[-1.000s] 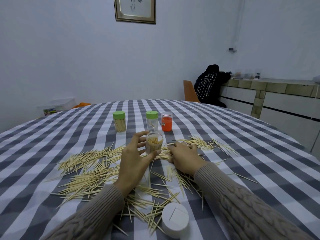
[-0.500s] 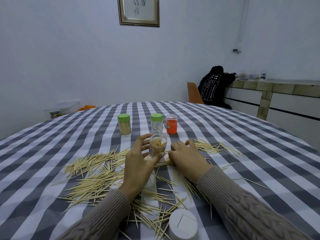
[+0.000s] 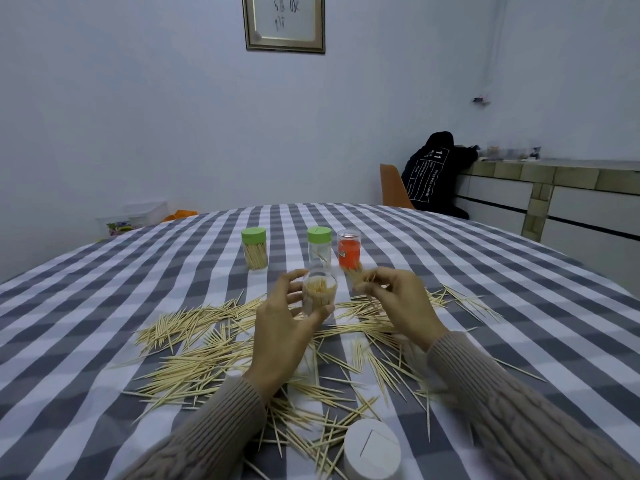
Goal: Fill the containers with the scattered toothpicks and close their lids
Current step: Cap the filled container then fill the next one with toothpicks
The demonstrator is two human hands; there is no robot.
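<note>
Right now my left hand [image 3: 277, 327] grips the open clear container [image 3: 319, 293] around its lower wall, thumb on one side, fingers curled behind, mouth up, lifted off the table. It's already packed fairly full of toothpicks. My right hand [image 3: 398, 303] pinches a small bundle of toothpicks [image 3: 358, 277] between thumb and fingertips, just beside the container's rim, a bit blurred so exact count unclear.

Scattered toothpicks [image 3: 194, 362] cover the checked tablecloth [image 3: 104, 306] all around both wrists. White lid [image 3: 372, 450] lies near me, well apart from the container. Farther back stand a green-lidded container full of toothpicks [image 3: 254, 249], a green-lidded container nearly empty [image 3: 319, 247], and an orange container [image 3: 348, 249] without a visible lid.

Handling: toothpicks are light, stiff, thin, sharp-tipped, and they'll fan out or slip if pinched loose. Best held mid-length, aligned parallel, then dropped points down into the mouth. Container looks like light, smooth plastic, probably tips easily, so keep the grip low on the wall. With it this full, I'd guess extra picks will jam and need tapping down before the lid goes on.
</note>
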